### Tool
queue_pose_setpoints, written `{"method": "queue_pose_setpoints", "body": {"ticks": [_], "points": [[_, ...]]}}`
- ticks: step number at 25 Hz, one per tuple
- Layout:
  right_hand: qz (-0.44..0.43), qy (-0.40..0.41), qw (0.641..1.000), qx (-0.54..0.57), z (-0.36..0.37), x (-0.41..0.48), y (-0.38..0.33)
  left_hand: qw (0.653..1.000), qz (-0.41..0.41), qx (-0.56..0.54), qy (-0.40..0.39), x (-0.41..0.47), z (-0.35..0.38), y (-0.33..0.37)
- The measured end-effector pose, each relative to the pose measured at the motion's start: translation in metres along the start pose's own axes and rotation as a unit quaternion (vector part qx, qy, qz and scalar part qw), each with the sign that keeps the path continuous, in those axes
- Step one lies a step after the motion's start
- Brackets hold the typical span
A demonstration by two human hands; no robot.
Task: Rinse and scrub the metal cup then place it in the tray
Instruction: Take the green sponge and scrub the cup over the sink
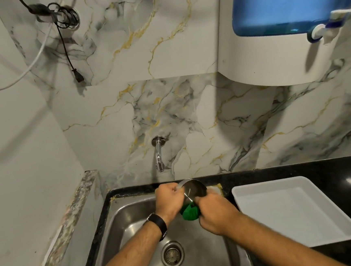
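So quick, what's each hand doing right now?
Left hand: closed around the metal cup.
Right hand: closed on the green scrubber, pressed against the cup.

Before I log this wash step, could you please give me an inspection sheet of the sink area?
Surface: steel sink set in black counter; no water seen running from the tap.
Job's things: metal cup held over the sink; green scrubber against it; white tray on the counter, nothing in it.
Clutter: nothing seen.
Hands: left hand grips the cup; right hand holds the scrubber; watch on left wrist.
Cables: black plug lead and white cable hang on the wall.
Surroundings: marble-pattern wall; blue-and-white water dispenser.
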State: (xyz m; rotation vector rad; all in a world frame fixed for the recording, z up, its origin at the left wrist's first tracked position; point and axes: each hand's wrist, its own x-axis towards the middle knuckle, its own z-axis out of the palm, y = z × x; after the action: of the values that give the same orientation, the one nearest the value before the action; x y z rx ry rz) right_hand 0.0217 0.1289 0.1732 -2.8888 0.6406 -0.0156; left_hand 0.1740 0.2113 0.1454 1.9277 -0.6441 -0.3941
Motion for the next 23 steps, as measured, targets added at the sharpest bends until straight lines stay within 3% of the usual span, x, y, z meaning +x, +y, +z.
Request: {"method": "queue_pose_setpoints", "body": {"ticks": [2,3,6,8,9,10,12,13,14,16,18,19,21,22,23], "points": [[0.131,-0.043,0.967,0.214,0.002,0.009,0.000,1.000,0.004,0.010,0.005,-0.001,0.002,0.002],[0.182,-0.064,0.920,0.340,0.003,0.009,-0.002,1.000,0.007,0.018,0.006,-0.002,0.003,0.002],[0.243,-0.084,0.725,0.639,0.006,-0.003,0.003,0.999,0.023,0.034,0.006,0.003,0.002,0.001],[0.247,-0.003,0.611,0.752,0.009,-0.014,0.014,0.991,0.097,0.097,0.001,0.007,-0.005,0.001],[0.237,0.074,0.604,0.757,0.008,-0.016,0.020,0.975,0.151,0.161,-0.003,0.007,-0.010,0.000],[0.211,0.161,0.643,0.718,0.005,-0.017,0.027,0.953,0.197,0.232,-0.008,0.005,-0.014,-0.001],[0.120,0.289,0.802,0.509,-0.007,-0.021,0.031,0.923,0.238,0.298,-0.037,0.002,-0.014,0.000],[0.069,0.307,0.873,0.373,-0.013,-0.019,0.027,0.923,0.248,0.291,-0.041,0.001,-0.010,0.001],[0.022,0.301,0.921,0.245,-0.016,-0.017,0.021,0.924,0.256,0.280,-0.039,-0.001,-0.005,0.002],[-0.023,0.240,0.965,0.104,-0.012,-0.008,0.016,0.935,0.265,0.235,-0.019,-0.002,0.003,0.004],[0.011,0.215,0.956,0.200,-0.003,-0.004,0.023,0.952,0.255,0.168,0.003,-0.002,0.005,0.004],[0.066,0.216,0.923,0.311,0.002,-0.006,0.028,0.962,0.242,0.124,0.009,-0.003,0.004,0.004],[0.185,0.183,0.819,0.511,0.017,-0.009,0.035,0.977,0.212,0.024,0.030,-0.008,0.001,0.006],[0.218,0.177,0.788,0.548,0.026,-0.011,0.037,0.979,0.201,-0.020,0.035,-0.010,0.001,0.006],[0.230,0.190,0.786,0.542,0.035,-0.012,0.036,0.979,0.193,-0.047,0.034,-0.011,0.002,0.006]]}}
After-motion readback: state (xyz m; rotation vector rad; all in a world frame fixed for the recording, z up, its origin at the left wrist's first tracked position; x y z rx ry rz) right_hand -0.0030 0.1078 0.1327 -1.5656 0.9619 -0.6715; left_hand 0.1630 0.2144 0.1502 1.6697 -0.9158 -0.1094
